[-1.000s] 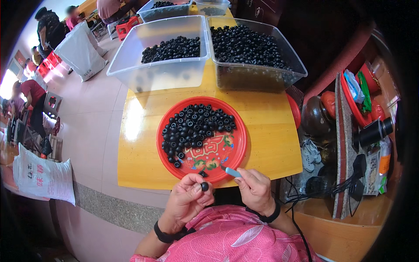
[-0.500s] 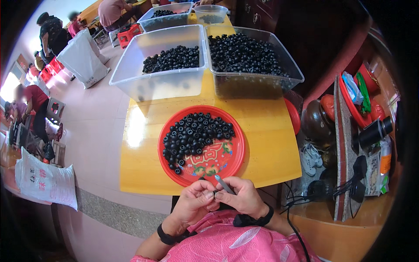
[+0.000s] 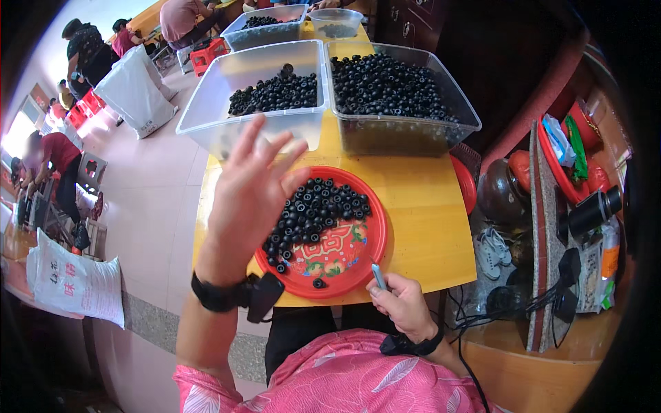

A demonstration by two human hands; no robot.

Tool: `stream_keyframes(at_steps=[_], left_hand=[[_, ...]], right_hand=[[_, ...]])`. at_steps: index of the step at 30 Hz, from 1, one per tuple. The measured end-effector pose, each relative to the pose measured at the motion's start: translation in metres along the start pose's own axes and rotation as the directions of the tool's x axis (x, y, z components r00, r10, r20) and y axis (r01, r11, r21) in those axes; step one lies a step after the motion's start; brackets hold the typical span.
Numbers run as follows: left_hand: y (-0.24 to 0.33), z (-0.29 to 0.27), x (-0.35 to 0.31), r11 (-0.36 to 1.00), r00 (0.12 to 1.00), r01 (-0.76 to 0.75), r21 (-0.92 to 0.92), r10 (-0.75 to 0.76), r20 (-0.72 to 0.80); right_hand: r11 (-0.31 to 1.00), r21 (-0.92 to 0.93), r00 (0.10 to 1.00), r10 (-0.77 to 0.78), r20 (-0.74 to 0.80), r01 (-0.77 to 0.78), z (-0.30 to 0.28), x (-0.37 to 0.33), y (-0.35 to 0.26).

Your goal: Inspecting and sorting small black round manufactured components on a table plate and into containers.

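Note:
My left hand [image 3: 251, 182] is raised over the left edge of a round red tray [image 3: 368, 265], fingers spread and nothing held. A dark round piece [image 3: 287, 69] shows above the heap in the left clear bin [image 3: 215, 89]; whether it is in the air or resting I cannot tell. My right hand [image 3: 406, 308] is closed around a slim grey stick-like tool [image 3: 378, 277], its tip pointing up beside the tray's lower right rim. Black bead-like pieces [image 3: 320, 210], many with ringed holes, cover the tray's upper left. One single piece [image 3: 319, 283] lies near its front rim.
A right clear bin [image 3: 406, 131] full of black pieces stands beside the left one on the yellow table [image 3: 430, 234]. Farther back are another bin [image 3: 265, 38] and a round tub [image 3: 337, 26]. Cables [image 3: 468, 318] hang at right. People sit and stand at far left.
My left hand has left my right hand and risen forward toward the left bin, its fingers opening. My right hand has shifted right with the tool. A dark piece now shows above the left bin's heap.

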State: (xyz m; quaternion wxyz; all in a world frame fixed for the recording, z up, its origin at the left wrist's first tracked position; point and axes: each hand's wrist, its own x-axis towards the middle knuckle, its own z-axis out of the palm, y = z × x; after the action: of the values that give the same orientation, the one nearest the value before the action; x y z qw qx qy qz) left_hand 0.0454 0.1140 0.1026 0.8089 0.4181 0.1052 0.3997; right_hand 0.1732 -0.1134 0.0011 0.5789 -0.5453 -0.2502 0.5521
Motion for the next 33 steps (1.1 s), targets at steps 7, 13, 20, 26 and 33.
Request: stream_keyframes(at_steps=[7,13,20,26,33], left_hand=[[-0.061,-0.024,-0.091,0.013,0.987,-0.058,0.998,-0.151,0.060],[-0.079,-0.021,-0.099,-0.155,0.985,-0.137,0.978,-0.130,0.117],[-0.094,-0.017,-0.100,-0.240,0.977,-0.178,0.954,-0.156,0.143],[-0.098,-0.013,-0.107,0.033,0.991,-0.101,0.994,-0.090,0.103],[-0.095,-0.020,-0.130,0.896,0.960,0.249,0.369,-0.180,-0.213]], right_hand=[[0.982,-0.184,0.994,-0.065,-0.088,0.048,-0.007,0.003,0.011],[0.965,-0.257,0.992,-0.080,-0.101,0.051,-0.006,0.006,0.012],[0.948,-0.295,0.977,-0.161,-0.136,0.115,-0.002,0.005,0.019],[0.944,-0.306,0.974,-0.172,-0.146,0.121,-0.002,0.006,0.023],[0.931,-0.302,0.967,-0.239,-0.086,0.203,0.001,0.002,0.015]])
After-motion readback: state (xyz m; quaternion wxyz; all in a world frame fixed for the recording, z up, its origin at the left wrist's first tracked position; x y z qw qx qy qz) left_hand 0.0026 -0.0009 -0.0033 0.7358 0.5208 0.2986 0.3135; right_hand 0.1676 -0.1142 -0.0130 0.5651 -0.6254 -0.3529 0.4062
